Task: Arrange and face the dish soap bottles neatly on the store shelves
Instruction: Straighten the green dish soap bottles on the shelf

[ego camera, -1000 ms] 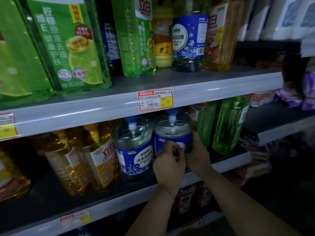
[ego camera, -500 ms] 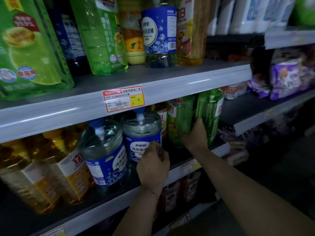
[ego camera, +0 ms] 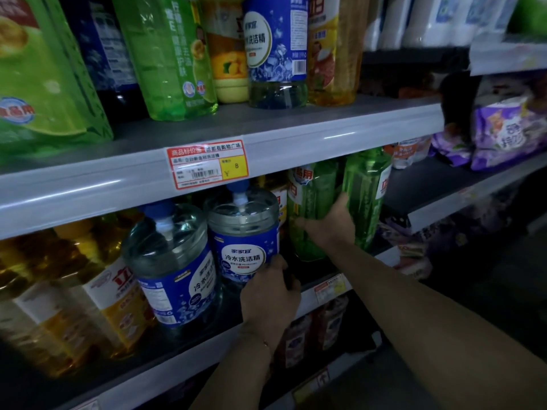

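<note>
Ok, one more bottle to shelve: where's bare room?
Bare: the narrow dark gap between the right jug and the green bottles; the shelf right of the green bottles; the upper shelf right of the amber bottle. Crowded: yellow bottles against the left jug.

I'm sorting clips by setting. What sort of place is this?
Most likely a shop's cleaning-goods aisle: tiered grey shelves packed with dish soap bottles in rows, a red price tag with a barcode on the shelf edge, and bagged goods further along.
</note>
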Available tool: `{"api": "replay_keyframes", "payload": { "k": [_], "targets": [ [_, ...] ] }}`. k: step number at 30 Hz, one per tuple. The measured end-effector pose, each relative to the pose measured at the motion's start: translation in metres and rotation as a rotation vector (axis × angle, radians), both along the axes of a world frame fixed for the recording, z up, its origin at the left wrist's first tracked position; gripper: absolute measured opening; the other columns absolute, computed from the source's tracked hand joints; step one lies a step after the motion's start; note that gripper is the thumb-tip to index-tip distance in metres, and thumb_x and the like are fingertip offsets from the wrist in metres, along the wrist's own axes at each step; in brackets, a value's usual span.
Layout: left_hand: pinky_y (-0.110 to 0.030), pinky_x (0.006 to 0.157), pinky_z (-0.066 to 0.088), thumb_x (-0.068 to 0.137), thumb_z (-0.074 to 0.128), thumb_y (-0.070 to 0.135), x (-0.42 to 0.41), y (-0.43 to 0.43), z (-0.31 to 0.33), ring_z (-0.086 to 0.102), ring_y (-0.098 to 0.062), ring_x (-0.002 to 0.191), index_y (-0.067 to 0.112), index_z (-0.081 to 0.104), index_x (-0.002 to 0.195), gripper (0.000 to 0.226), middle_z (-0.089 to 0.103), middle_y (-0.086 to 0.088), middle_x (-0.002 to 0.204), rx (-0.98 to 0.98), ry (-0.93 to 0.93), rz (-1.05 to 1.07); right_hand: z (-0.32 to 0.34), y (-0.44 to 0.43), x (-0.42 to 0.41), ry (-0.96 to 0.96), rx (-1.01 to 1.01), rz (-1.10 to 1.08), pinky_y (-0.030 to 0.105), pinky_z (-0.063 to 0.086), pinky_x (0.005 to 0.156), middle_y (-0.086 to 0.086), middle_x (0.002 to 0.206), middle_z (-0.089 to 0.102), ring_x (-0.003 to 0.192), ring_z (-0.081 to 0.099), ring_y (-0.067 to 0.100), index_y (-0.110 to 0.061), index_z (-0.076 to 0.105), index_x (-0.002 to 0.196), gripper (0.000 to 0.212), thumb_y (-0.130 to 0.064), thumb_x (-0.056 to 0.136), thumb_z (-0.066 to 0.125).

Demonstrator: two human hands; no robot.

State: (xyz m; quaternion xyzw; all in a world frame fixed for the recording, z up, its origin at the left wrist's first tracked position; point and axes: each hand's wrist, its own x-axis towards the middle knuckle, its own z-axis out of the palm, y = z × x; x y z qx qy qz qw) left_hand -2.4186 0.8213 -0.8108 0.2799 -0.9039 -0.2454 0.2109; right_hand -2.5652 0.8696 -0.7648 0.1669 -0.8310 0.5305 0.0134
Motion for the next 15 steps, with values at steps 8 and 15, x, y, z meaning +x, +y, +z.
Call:
{"api": "replay_keyframes", "payload": {
  "k": [8,15],
  "targets": [
    [-0.033,0.078,0.052,0.093,0.052,0.032,-0.005,0.010,0.002,0.061,-0.018,0.101,0.021,0.051,0.119,0.028,0.064,0.000,0.112,-0.001,0.023,-0.030,0.014,0.006,0.016,0.071,-0.329,0.119,0.027,0.051,0.082,-0.004,0.118,0.057,0.105,0.057,0.011,-0.021,0.037,0.129,0.097,-0.027,0.051,0.093],
    [-0.036,0.071,0.053,0.093,0.053,0.037,-0.005,0.008,0.007,0.063,-0.020,0.087,0.017,0.052,0.111,0.027,0.066,-0.002,0.099,0.061,0.123,-0.006,0.018,0.022,0.013,-0.050,-0.374,0.318,0.038,0.056,0.080,-0.003,0.109,0.062,0.103,0.062,0.018,-0.013,0.047,0.119,0.076,0.012,0.056,0.082]
  ]
}}
